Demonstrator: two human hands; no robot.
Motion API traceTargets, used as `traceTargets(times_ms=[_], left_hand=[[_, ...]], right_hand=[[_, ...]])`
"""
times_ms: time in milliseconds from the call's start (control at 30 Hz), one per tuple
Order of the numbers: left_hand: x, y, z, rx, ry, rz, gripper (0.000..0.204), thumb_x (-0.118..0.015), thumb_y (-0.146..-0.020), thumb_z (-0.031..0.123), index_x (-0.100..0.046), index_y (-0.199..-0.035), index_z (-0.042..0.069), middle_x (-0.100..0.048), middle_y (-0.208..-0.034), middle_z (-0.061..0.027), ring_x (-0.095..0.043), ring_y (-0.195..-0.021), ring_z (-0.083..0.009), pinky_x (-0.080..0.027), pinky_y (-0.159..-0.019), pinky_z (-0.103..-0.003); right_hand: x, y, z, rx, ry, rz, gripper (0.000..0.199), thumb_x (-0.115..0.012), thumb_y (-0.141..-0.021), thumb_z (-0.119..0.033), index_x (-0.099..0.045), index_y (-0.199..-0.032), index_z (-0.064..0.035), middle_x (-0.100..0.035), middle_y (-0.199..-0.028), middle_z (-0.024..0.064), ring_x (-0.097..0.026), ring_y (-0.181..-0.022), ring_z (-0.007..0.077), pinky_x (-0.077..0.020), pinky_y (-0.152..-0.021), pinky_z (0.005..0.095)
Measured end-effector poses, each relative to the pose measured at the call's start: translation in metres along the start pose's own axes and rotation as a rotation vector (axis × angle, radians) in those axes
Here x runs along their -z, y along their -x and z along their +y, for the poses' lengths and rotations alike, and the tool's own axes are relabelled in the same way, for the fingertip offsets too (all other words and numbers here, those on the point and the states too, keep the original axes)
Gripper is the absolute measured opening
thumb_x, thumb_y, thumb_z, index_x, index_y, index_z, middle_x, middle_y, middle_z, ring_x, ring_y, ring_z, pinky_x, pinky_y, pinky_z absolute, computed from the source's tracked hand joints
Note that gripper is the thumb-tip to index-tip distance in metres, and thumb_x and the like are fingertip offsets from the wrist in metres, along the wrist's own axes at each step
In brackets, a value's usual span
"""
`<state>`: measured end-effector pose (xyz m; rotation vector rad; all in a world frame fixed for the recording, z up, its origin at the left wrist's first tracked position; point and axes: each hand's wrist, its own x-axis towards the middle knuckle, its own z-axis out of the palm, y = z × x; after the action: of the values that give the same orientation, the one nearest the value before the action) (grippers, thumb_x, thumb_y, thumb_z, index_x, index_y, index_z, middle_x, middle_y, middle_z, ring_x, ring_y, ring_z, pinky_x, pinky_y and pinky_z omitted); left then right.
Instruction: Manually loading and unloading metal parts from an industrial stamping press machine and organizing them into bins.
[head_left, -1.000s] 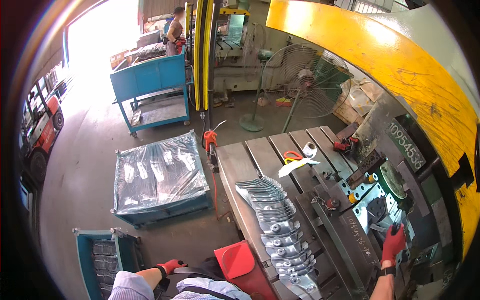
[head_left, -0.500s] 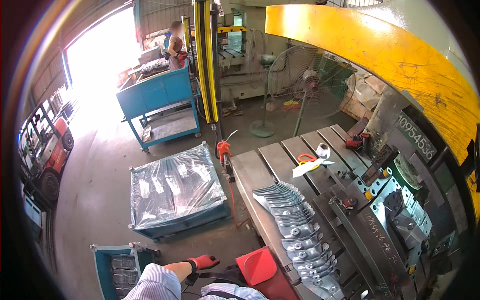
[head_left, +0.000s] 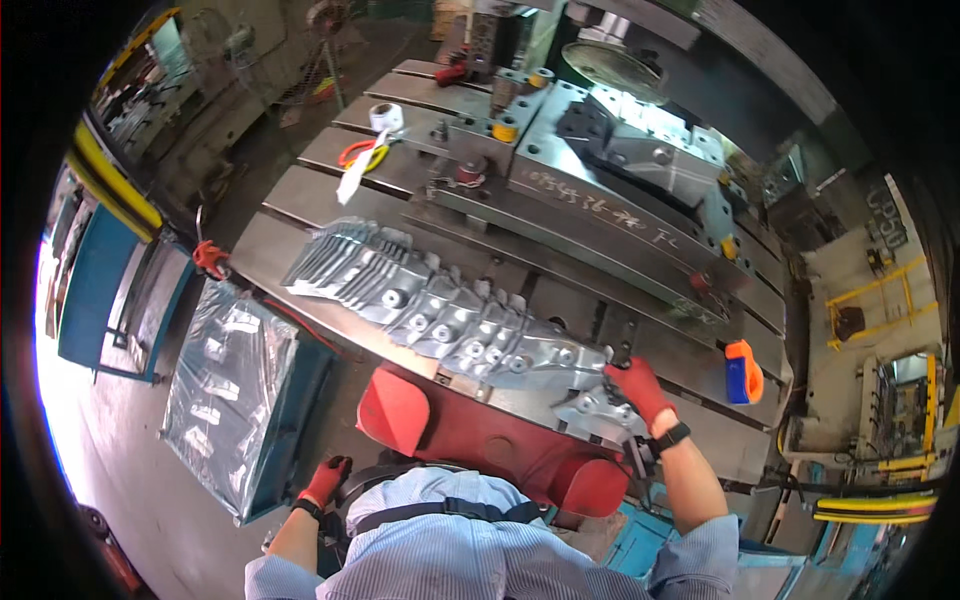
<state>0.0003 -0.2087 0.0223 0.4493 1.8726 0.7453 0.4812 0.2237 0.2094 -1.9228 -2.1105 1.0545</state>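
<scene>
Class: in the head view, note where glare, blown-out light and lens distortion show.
Head view: the doorway light at the left edge is blown out white; glare sheens the plastic-wrapped crate and stacked metal parts; the fisheye bends the steel table slats; black vignette rings the corners.

A row of overlapping stamped metal parts (head_left: 450, 315) lies along the near edge of the press table (head_left: 300, 215). Behind it sits the die block (head_left: 620, 190). A tape roll (head_left: 385, 117) rests at the table's far left edge (scissors (head_left: 358, 152) just beside it). A wrapped bin (head_left: 235, 385) stands below the table's left corner.
</scene>
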Motion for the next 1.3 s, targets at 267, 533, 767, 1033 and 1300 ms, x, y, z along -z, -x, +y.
traceTargets(times_ms=[267, 533, 767, 1033, 1300], left_hand=[[0.01, 0.003, 0.012, -0.001, -0.078, 0.007, 0.032, -0.057, -0.097, 0.026, -0.065, -0.109, -0.003, -0.069, -0.089, -0.0088, -0.061, -0.083, -0.0141, -0.048, -0.075, -0.029], [0.038, -0.011, 0.056, -0.16, -0.337, 0.21, 0.035, -0.062, -0.091, 0.031, -0.066, -0.096, -0.003, -0.067, -0.084, -0.0214, -0.066, -0.082, -0.031, -0.049, -0.072, -0.039], [0.078, 0.01, 0.155, -0.347, -0.388, 0.398, 0.038, -0.062, -0.091, 0.028, -0.062, -0.12, 0.002, -0.067, -0.109, -0.022, -0.064, -0.106, -0.0322, -0.048, -0.09, -0.038], [0.13, -0.041, 0.33, -0.826, -0.272, 0.465, 0.041, -0.061, -0.093, 0.023, -0.057, -0.127, 0.0, -0.062, -0.122, -0.0195, -0.06, -0.115, -0.0254, -0.046, -0.096, -0.034], [0.153, -0.146, 0.421, -0.716, -0.686, 0.134, 0.064, -0.044, -0.093, 0.062, -0.069, -0.1, 0.004, -0.065, -0.094, -0.025, -0.064, -0.085, -0.0395, -0.048, -0.077, -0.044]], right_hand=[[0.011, 0.023, -0.04, 0.056, 0.203, 0.105, 0.039, -0.064, -0.076, -0.041, -0.07, -0.086, -0.0042, -0.068, -0.091, 0.0211, -0.064, -0.09, 0.0401, -0.0495, -0.079, 0.0482], [0.005, 0.003, -0.086, 0.159, 0.144, -0.004, 0.046, -0.065, -0.074, -0.044, -0.068, -0.087, 0.0001, -0.067, -0.095, 0.024, -0.063, -0.097, 0.0396, -0.0492, -0.083, 0.0444], [-0.028, -0.038, -0.115, 0.258, -0.257, -0.067, 0.042, -0.067, -0.082, -0.035, -0.066, -0.1, 0.0031, -0.068, -0.098, 0.0233, -0.065, -0.095, 0.0365, -0.0487, -0.081, 0.0393], [-0.046, -0.001, -0.091, 0.356, -0.68, -0.111, 0.026, -0.061, -0.086, -0.005, -0.065, -0.11, 0.0016, -0.069, -0.105, 0.0075, -0.063, -0.099, 0.0146, -0.0476, -0.089, 0.0281], [-0.057, 0.026, -0.097, 0.23, -0.576, 0.01, 0.056, -0.073, -0.076, -0.004, -0.057, -0.129, -0.0046, -0.067, -0.115, 0.0099, -0.061, -0.107, 0.0197, -0.0463, -0.094, 0.0316]])
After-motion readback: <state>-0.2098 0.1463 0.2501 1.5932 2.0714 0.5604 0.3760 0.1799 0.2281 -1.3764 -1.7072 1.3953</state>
